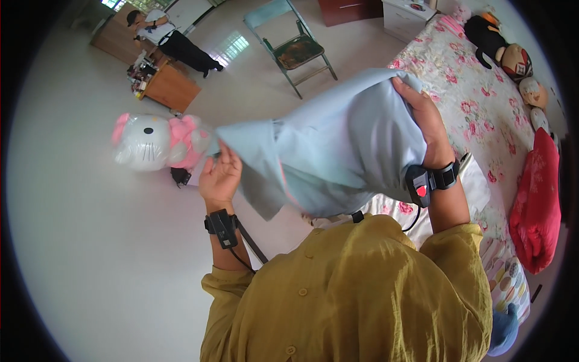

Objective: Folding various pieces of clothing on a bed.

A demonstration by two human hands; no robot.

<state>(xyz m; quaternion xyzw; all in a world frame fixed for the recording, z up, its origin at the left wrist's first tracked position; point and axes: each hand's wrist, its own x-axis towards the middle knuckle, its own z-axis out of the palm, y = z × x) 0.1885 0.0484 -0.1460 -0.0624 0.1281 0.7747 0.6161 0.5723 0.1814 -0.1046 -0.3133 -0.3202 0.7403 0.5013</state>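
A light blue-grey cloth garment (325, 145) with a gathered seam and a thin pink line hangs stretched between my two hands, in front of my chest. My right hand (420, 108) grips its upper right edge, thumb on top and the other fingers partly hidden by cloth. At the narrow left end, my left hand (222, 174) has its palm turned up; fingertips touch the cloth's corner, and whether they pinch it cannot be told. Just beyond that hand is a plastic-wrapped white and pink cat plush (154, 142).
On the right a bed with a floral sheet (470, 104) carries plush toys (515, 61) and a red bundle (538, 203). A folding chair (294, 50), a wooden cabinet (169, 88) and a standing person (165, 36) are farther off. A white nightstand (405, 22) adjoins the bed.
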